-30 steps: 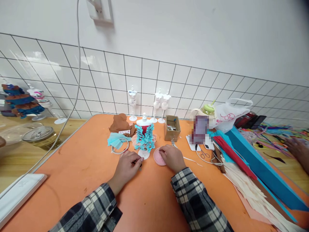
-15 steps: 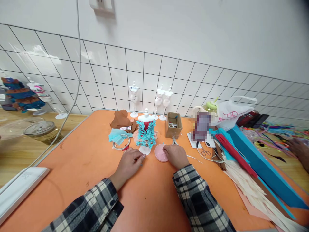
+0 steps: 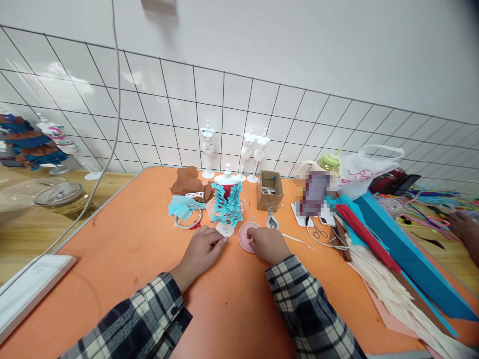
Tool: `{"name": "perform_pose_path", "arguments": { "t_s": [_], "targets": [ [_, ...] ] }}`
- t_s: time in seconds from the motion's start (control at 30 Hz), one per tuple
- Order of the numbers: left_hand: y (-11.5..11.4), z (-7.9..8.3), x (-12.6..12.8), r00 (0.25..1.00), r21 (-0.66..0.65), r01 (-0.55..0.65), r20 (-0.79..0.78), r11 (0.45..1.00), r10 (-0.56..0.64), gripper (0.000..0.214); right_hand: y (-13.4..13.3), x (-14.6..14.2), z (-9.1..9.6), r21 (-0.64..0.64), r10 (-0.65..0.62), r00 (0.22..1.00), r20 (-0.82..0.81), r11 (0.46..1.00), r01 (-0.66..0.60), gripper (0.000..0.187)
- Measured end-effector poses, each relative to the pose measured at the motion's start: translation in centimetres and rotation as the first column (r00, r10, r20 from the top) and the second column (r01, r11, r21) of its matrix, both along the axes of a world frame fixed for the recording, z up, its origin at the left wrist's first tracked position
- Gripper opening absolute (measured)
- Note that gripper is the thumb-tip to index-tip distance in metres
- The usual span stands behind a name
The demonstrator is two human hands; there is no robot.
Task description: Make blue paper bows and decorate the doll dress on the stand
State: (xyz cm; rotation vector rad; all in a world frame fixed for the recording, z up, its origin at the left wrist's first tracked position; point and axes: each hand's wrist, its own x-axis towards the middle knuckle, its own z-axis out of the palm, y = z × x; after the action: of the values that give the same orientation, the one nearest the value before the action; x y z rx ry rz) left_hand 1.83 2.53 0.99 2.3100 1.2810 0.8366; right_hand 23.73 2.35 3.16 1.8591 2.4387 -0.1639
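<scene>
On the orange table, a small white dress form (image 3: 227,175) wears a red bodice covered in turquoise ruffles (image 3: 229,207). My left hand (image 3: 202,252) rests just in front of its round base, thumb and fingers pinched together; whatever they hold is hidden or too small to name. Right of the base lies a shallow pink dish (image 3: 245,242) with tiny pale beads in it. My right hand (image 3: 270,244) reaches over the dish's right side with the fingertips down inside, bent and closed. What those fingertips hold cannot be made out.
Behind stand several bare mini dress forms (image 3: 207,149) and a cardboard box (image 3: 270,192). Left of the ruffled form lie brown fabric (image 3: 187,180) and a hoop (image 3: 188,217). To the right are scissors (image 3: 320,232), fabric strips (image 3: 389,284) and another person's hand (image 3: 464,229).
My right fingers have shifted slightly within the pink dish. The left hand stays almost in place. The camera's view has tilted a little.
</scene>
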Motion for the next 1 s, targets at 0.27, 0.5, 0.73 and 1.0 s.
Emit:
{"name": "perform_pose_path", "arguments": {
  "t_s": [0.27, 0.5, 0.73, 1.0],
  "targets": [
    [0.2, -0.6, -0.2, 1.000, 0.016, 0.010, -0.015, 1.000, -0.009, 0.036, -0.1, 0.0, 0.3, 0.058, -0.030, 0.994, -0.106, 0.998, 0.037, 0.023],
    [0.3, -0.8, -0.2, 1.000, 0.017, 0.009, -0.008, 1.000, -0.009, 0.034, 0.2, 0.4, 0.4, 0.077, -0.056, 0.976, -0.210, 0.994, 0.074, 0.018],
    [0.2, -0.9, -0.2, 1.000, 0.029, 0.022, -0.015, 0.999, -0.022, 0.035, 0.2, 0.6, 0.0, 0.098, -0.116, 0.953, -0.280, 0.984, 0.148, 0.011],
    [0.2, -0.9, -0.2, 0.999, 0.030, 0.031, -0.012, 0.999, -0.031, 0.034, 1.3, 1.4, -1.1, -0.167, -0.172, 0.423, -0.890, 0.985, 0.049, 0.031]
  ]
}}
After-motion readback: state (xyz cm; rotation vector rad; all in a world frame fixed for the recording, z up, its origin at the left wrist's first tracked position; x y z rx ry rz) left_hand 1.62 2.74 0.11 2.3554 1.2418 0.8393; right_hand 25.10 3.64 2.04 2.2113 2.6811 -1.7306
